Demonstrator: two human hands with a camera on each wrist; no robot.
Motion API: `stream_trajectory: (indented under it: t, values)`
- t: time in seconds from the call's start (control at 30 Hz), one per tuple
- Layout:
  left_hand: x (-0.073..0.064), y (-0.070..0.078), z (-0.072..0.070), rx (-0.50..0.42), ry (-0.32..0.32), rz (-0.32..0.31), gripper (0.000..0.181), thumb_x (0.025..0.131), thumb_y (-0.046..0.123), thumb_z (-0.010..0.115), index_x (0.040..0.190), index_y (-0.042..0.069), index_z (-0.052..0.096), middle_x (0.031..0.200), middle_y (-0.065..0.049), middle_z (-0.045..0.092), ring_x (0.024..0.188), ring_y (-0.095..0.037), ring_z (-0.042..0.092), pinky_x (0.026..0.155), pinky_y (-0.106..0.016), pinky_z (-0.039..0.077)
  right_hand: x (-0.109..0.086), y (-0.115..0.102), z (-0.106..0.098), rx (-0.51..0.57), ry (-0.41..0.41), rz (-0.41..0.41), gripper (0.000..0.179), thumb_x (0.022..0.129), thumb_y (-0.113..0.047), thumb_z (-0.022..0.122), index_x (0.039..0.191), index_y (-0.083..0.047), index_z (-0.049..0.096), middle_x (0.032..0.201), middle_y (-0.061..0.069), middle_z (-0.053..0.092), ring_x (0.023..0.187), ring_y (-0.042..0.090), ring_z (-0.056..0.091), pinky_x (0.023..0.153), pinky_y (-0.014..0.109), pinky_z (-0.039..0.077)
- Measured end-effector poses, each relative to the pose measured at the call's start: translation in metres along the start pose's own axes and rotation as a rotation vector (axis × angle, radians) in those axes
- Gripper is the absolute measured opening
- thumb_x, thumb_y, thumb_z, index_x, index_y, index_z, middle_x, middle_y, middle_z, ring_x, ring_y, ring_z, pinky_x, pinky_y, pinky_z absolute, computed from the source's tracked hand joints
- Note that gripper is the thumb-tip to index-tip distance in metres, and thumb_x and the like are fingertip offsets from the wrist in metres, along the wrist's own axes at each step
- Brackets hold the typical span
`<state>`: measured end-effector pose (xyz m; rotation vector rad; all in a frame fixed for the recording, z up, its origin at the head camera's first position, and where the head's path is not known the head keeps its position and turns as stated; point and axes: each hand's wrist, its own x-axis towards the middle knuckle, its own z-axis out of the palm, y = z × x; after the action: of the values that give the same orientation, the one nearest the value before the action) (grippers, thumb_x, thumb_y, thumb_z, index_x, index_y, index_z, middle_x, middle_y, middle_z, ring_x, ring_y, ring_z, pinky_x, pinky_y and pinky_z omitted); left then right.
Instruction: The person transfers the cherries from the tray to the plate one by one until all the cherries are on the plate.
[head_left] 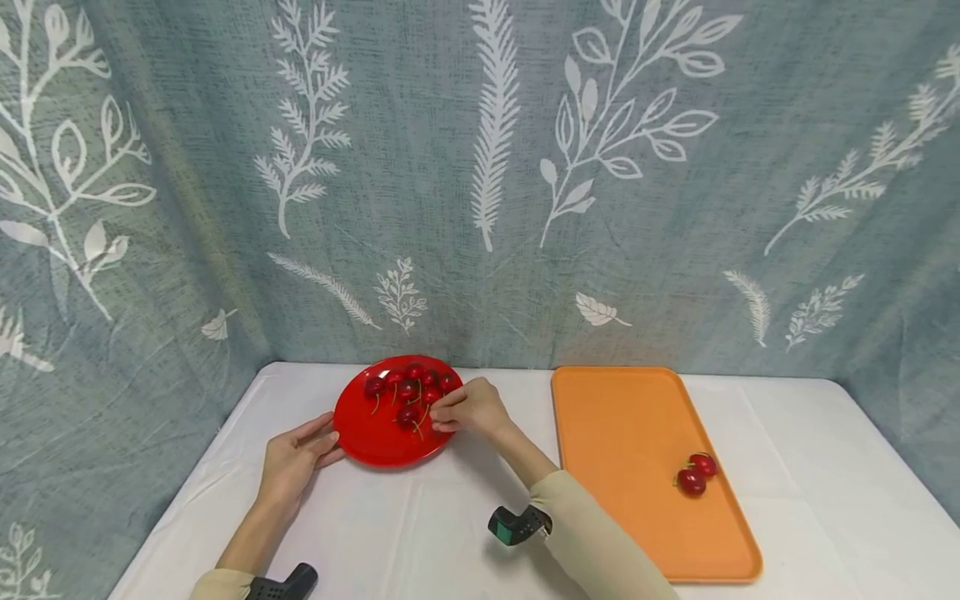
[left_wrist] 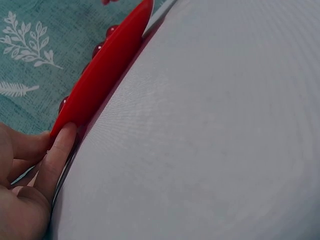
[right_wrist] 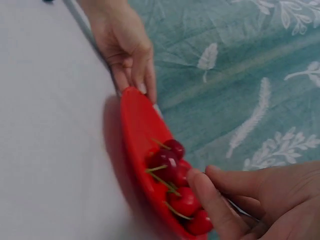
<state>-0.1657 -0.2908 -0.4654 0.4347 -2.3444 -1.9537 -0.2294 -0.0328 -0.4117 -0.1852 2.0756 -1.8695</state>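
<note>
A red plate [head_left: 375, 437] at the left of the table carries several dark red cherries [head_left: 407, 390] with green stems, gathered toward its far and right side. My left hand [head_left: 291, 462] pinches the plate's left rim; the left wrist view shows fingers [left_wrist: 62, 142] against the plate's edge. Over the right rim reaches my right hand [head_left: 472, 410], its fingertips close together beside the cherries. In the right wrist view the thumb [right_wrist: 205, 190] partly covers a cherry [right_wrist: 181, 172]. Whether a cherry or stem lies between those fingertips is hidden.
An orange rectangular tray [head_left: 615, 433] lies right of the plate, with two cherries [head_left: 692, 482] near its right edge. My right forearm crosses the tray's near left corner. White cloth [head_left: 390, 533] covers the table, and a leaf-patterned curtain [head_left: 420, 167] hangs behind it.
</note>
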Motion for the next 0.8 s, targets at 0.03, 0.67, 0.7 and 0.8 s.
stream_trajectory:
  t: [0.03, 0.67, 0.7, 0.8]
  values:
    - [0.000, 0.000, 0.000, -0.002, 0.000, 0.003, 0.051, 0.100, 0.007, 0.053, 0.147, -0.006, 0.037, 0.144, -0.030, 0.043, 0.087, 0.003, 0.067, 0.079, -0.019, 0.056, -0.001, -0.002, -0.002, -0.001, -0.003, -0.004, 0.016, 0.083, 0.007, 0.071, 0.097, 0.016, 0.071, 0.090, 0.025, 0.072, 0.073, 0.027, 0.073, 0.066, 0.029, 0.061]
    - [0.000, 0.001, 0.000, 0.010, 0.008, -0.013, 0.051, 0.100, 0.007, 0.052, 0.148, -0.003, 0.037, 0.146, -0.026, 0.043, 0.091, 0.001, 0.067, 0.079, -0.018, 0.055, -0.021, -0.015, -0.077, -0.193, 0.061, -0.021, 0.016, 0.086, 0.004, 0.070, 0.099, 0.013, 0.072, 0.097, 0.023, 0.072, 0.080, 0.026, 0.073, 0.079, 0.041, 0.059]
    - [0.000, 0.001, -0.001, 0.010, 0.006, -0.015, 0.051, 0.100, 0.007, 0.052, 0.148, -0.003, 0.037, 0.147, -0.026, 0.043, 0.091, 0.002, 0.067, 0.079, -0.018, 0.055, -0.023, -0.013, -0.082, -0.199, 0.069, -0.019, 0.015, 0.086, 0.004, 0.070, 0.098, 0.013, 0.072, 0.096, 0.023, 0.072, 0.079, 0.026, 0.073, 0.078, 0.041, 0.059]
    - [0.000, 0.002, -0.001, 0.005, 0.003, -0.009, 0.051, 0.100, 0.007, 0.053, 0.148, -0.004, 0.037, 0.147, -0.026, 0.042, 0.090, 0.003, 0.067, 0.079, -0.018, 0.055, -0.029, -0.006, -0.096, -0.255, 0.101, -0.014, 0.014, 0.086, 0.003, 0.070, 0.096, 0.012, 0.073, 0.092, 0.021, 0.073, 0.076, 0.025, 0.073, 0.075, 0.040, 0.061]
